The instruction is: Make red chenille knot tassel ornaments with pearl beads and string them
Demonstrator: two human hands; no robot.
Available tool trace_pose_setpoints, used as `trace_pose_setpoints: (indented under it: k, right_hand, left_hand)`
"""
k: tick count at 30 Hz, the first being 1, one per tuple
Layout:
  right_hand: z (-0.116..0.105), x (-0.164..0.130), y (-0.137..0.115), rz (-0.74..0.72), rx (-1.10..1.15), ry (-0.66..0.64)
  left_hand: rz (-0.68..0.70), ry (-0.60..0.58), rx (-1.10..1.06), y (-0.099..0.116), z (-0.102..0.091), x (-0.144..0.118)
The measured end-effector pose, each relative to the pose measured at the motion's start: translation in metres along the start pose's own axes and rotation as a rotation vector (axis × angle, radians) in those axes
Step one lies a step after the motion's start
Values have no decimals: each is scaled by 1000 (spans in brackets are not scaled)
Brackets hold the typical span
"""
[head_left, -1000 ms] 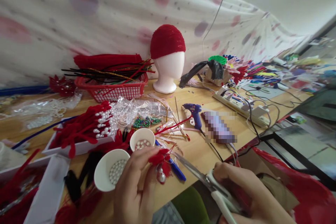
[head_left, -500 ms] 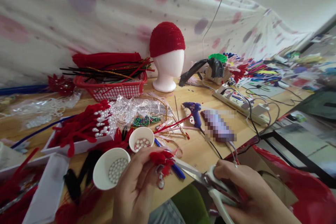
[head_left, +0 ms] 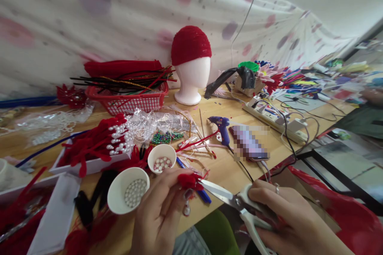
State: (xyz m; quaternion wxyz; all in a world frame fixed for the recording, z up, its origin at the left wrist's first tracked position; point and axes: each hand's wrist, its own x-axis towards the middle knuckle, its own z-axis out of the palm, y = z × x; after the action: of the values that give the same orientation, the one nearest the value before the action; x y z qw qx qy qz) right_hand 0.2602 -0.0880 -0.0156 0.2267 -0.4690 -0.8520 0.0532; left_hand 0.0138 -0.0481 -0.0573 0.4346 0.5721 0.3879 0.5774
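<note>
Cluttered bench point(head_left: 227, 171) near edge: left hand point(head_left: 158, 215) pinches a red fuzzy piece point(head_left: 188, 181); right hand point(head_left: 287, 215) grips scissors point(head_left: 236, 201), blades pointing left, tips seemingly touching it, just right.

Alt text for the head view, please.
A left hand pinches a small red fuzzy piece while the right hand holds scissors with their tips at it, above a cluttered wooden table with two cups of beads.

Scissors point(head_left: 236, 201) at red ornament point(head_left: 188, 181)
</note>
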Motion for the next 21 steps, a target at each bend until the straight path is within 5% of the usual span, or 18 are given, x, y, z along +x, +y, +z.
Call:
trace_pose_setpoints:
  k: [10, 21]
  right_hand:
    - [-10, -5, 11, -70, -151, -58]
    - [-11, -1, 13, -143, -268, 15]
  left_hand:
    - [-77, -80, -93, 6, 1, 2]
    - [-137, -167, -171, 5, 0, 6]
